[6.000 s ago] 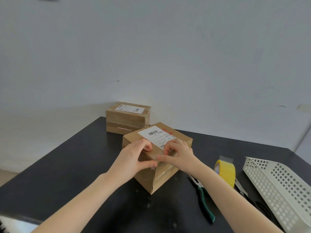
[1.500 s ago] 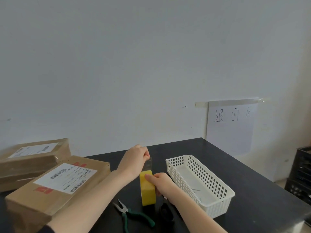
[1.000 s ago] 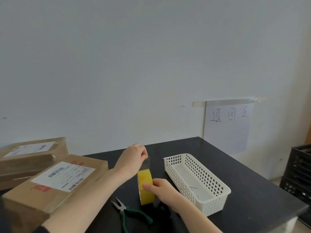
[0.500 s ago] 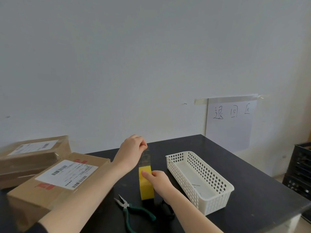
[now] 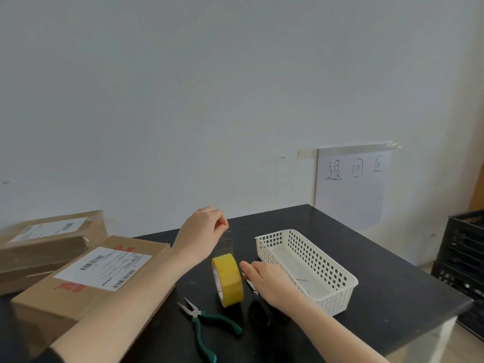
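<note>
Bright, soft, even daylight. Wall [image 5: 183, 100] is flat grey-white, darker toward the top corners. Black table [image 5: 379, 279] has a pale sheen on its far right part; shadows are weak and lost on the dark top. Clear strip [image 5: 225, 241] is barely readable, thin glints only. Centre and roll [image 5: 228, 280] are sharp. Back box [image 5: 52, 231] at the left edge is smeared. Wide-angle bend tilts crate [image 5: 463, 258] and bows the table edge.

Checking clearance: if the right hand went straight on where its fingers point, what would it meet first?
Most likely the tape roll: the right hand lies just right of it, fingers aimed at its far side. Depth is unclear, so they might pass just behind it.
</note>
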`<state>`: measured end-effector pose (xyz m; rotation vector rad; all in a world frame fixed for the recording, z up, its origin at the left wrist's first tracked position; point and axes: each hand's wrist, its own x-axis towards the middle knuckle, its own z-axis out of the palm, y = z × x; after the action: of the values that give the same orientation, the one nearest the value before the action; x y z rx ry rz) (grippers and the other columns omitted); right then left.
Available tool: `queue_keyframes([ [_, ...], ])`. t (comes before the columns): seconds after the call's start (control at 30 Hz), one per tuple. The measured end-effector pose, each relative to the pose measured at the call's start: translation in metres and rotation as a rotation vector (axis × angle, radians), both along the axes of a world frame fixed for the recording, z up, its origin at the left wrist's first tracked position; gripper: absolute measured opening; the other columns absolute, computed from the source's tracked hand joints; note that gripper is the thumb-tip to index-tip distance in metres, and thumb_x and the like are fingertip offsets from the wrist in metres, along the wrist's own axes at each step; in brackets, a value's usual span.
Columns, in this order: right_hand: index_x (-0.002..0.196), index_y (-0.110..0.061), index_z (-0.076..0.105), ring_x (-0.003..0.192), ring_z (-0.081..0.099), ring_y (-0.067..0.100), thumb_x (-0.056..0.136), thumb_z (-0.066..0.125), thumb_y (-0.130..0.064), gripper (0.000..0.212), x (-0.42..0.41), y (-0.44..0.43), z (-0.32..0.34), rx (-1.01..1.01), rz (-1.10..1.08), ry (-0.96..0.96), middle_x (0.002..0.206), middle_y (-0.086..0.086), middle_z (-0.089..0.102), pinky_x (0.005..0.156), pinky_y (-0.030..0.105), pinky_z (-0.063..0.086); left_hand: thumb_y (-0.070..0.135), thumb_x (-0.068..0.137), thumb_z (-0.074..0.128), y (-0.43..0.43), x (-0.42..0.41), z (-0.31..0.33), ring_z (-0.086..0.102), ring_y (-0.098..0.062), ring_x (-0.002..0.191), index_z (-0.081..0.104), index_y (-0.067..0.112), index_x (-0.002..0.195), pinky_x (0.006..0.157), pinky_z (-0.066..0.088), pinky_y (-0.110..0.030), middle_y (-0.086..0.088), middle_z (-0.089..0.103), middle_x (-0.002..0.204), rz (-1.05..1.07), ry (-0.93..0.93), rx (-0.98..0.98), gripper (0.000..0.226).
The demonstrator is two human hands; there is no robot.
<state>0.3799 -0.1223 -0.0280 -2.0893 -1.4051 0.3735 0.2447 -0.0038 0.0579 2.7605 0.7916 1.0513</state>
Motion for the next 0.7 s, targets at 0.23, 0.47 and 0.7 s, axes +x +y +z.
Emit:
queue_keyframes([
  [0.23, 0.121, -0.014, 0.051, 0.109, 0.054, 0.023, 0.092, 0.052, -0.036, 0.037, -0.001, -0.014, -0.005, -0.083, -0.072, -0.276, 0.122, 0.005, 0.055, 0.087, 0.034, 0.047, 0.021, 0.091, 0.06, -0.004, -0.002, -0.001, 0.056, -0.009, 0.085, 0.067, 0.019, 0.093, 0.075, 0.05, -0.021, 0.006, 0.063, 0.096, 0.004, -0.003, 0.011, 0.008],
  [0.47, 0.123, -0.008, 0.046, 0.117, 0.054, 0.032, 0.087, 0.062, -0.035, 0.047, -0.005, -0.011, -0.01, -0.364, -0.145, -0.343, 0.126, 0.013, 0.054, 0.086, 0.036, 0.047, 0.021, 0.092, 0.059, -0.01, -0.003, -0.001, 0.054, -0.007, 0.088, 0.068, 0.018, 0.094, 0.077, 0.047, -0.02, 0.005, 0.064, 0.097, -0.01, -0.001, 0.025, 0.01],
  [0.7, 0.124, -0.007, 0.044, 0.115, 0.057, 0.032, 0.085, 0.065, -0.026, 0.048, -0.003, -0.006, -0.014, -0.436, -0.137, -0.255, 0.125, 0.012, 0.056, 0.081, 0.037, 0.049, 0.021, 0.093, 0.057, -0.012, -0.001, 0.002, 0.052, -0.007, 0.09, 0.068, 0.019, 0.095, 0.072, 0.037, -0.015, 0.006, 0.064, 0.098, -0.02, 0.023, 0.033, 0.011],
])
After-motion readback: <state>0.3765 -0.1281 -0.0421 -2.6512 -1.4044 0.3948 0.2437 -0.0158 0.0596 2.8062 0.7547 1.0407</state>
